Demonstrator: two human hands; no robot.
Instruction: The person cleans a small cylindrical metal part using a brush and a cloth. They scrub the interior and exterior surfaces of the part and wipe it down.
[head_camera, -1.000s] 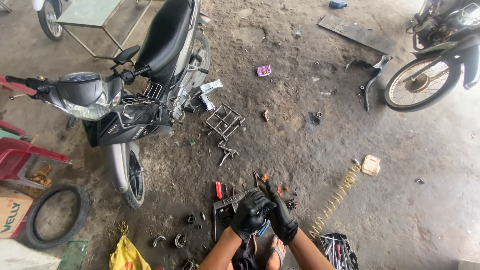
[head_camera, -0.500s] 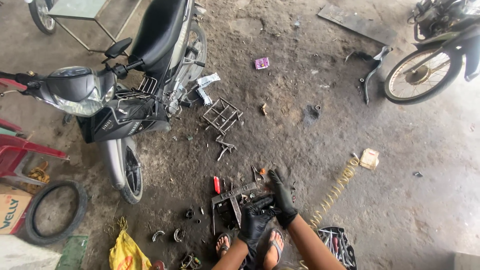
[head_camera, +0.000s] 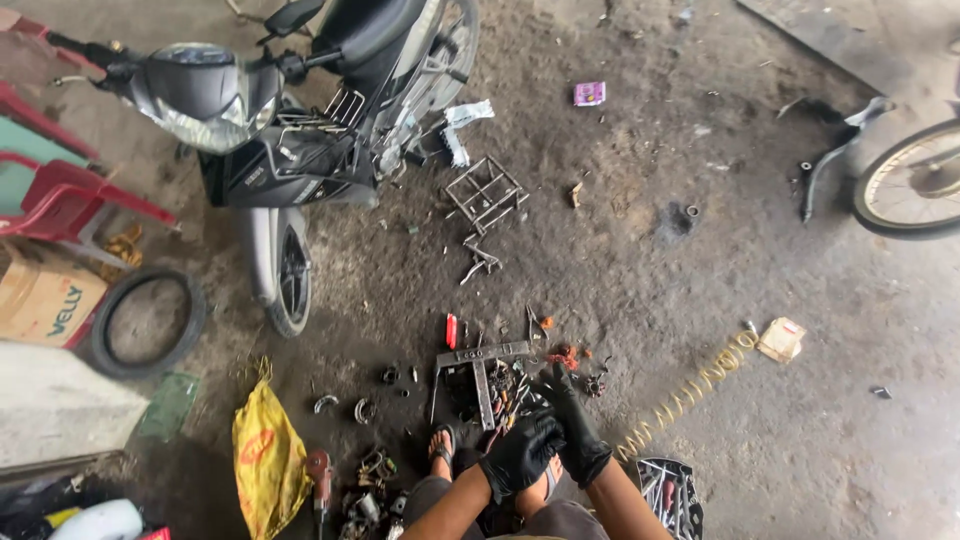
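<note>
Reaching into scattered metal parts (head_camera: 495, 385), right hand (head_camera: 568, 420) spreads open; left hand (head_camera: 520, 452) curls beside it, grip unclear.

Pretty cramped around the gloved hands, with the metal parts pile (head_camera: 490, 385) right in front and the yellow bag (head_camera: 265, 450) off left, but bare floor (head_camera: 680, 300) opens up ahead-right past the coiled hose (head_camera: 690, 390).
</note>
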